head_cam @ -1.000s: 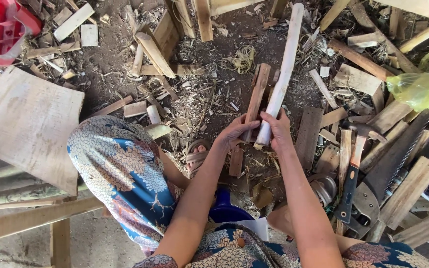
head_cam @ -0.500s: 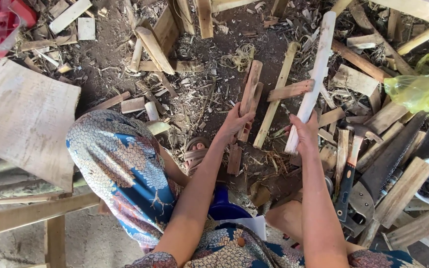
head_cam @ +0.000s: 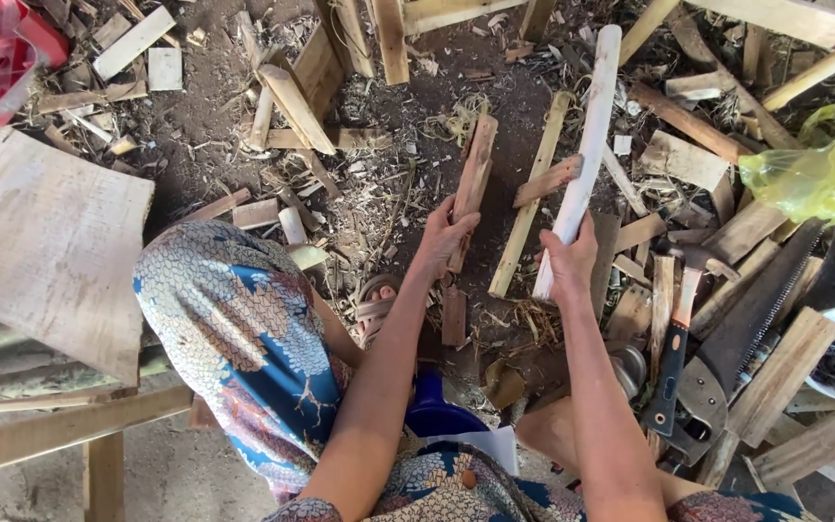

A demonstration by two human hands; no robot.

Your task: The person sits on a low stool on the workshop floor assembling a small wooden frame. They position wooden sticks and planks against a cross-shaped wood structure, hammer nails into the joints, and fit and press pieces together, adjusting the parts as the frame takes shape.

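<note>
- One view only, head-worn, looking steeply down from above.
- Close over the forearms, lower centre of frame.
- Littered ground [head_cam: 195,145] filling the upper half.

I sit in a simple open-air woodworking place. The bare dirt ground [head_cam: 215,106] around me is covered with short offcut wooden slats [head_cam: 294,106] and pale curly wood shavings [head_cam: 461,121]. A long-bladed hand saw [head_cam: 756,319] and a hammer with black-orange handle [head_cam: 676,348] lie beside me.
</note>
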